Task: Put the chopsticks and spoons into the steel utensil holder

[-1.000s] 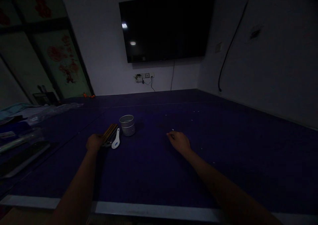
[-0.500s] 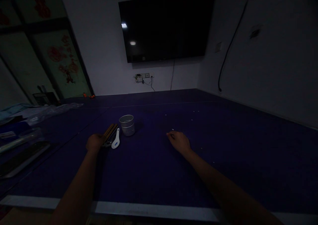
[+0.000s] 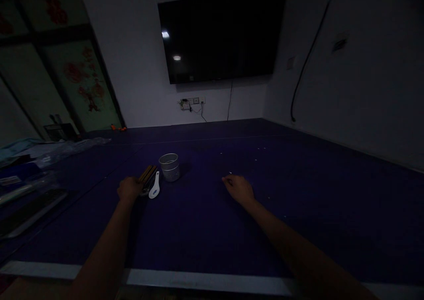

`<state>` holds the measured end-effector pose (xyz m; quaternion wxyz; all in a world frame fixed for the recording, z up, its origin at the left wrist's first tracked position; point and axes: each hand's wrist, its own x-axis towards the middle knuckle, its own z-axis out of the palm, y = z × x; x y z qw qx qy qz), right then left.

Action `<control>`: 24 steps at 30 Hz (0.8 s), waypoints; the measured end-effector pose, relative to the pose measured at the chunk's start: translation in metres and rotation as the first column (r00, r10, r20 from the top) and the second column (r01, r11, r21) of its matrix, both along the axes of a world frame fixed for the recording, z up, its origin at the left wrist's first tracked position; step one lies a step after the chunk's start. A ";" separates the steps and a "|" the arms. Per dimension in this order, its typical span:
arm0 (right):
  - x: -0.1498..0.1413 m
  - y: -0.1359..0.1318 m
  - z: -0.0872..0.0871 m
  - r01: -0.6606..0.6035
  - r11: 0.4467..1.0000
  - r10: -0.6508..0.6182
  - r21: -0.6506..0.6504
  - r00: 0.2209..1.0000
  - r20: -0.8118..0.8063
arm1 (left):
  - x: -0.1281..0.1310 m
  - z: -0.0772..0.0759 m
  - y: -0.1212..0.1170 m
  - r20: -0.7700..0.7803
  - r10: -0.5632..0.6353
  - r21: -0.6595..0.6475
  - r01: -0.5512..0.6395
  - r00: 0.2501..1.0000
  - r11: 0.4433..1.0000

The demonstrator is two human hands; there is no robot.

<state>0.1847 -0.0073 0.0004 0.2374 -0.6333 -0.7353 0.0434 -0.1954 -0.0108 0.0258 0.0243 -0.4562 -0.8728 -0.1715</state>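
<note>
On the dark blue table [image 3: 198,229], my left hand [image 3: 128,188] is closed at the near end of a bundle of brown sticks that look like chopsticks [image 3: 146,174]. Dark, shiny utensils lie against the bundle, too dim to name. A white soup spoon [image 3: 154,187] with a blue mark rests just right of them, bowl toward me. Behind the spoon, a silver metal cup [image 3: 170,168] stands upright. Farther right, my right hand [image 3: 239,188] rests on the table with curled fingers, and I see nothing in them. A small white bit [image 3: 230,172] lies beside its knuckles.
Several more white specks dot the table's right half. A long dark object with a pale edge [image 3: 31,211], a blue box [image 3: 18,174] and clear plastic wrapping [image 3: 71,147] lie at the left. A television [image 3: 225,32] hangs on the back wall above sockets [image 3: 194,101].
My left hand has shifted slightly right, farther over the near end of the sticks. The right hand, spoon and cup stay where they were.
</note>
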 end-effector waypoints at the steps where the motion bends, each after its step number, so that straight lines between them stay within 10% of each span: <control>1: 0.000 0.000 0.000 -0.002 1.000 0.002 0.002 1.000 0.001 | 0.000 0.000 0.000 0.002 -0.006 -0.032 0.006 1.000 0.999; 24: -0.001 -0.003 0.002 0.012 1.000 -0.012 0.008 1.000 -0.002 | 0.004 0.004 0.001 -0.021 -0.027 -0.132 0.024 0.999 0.991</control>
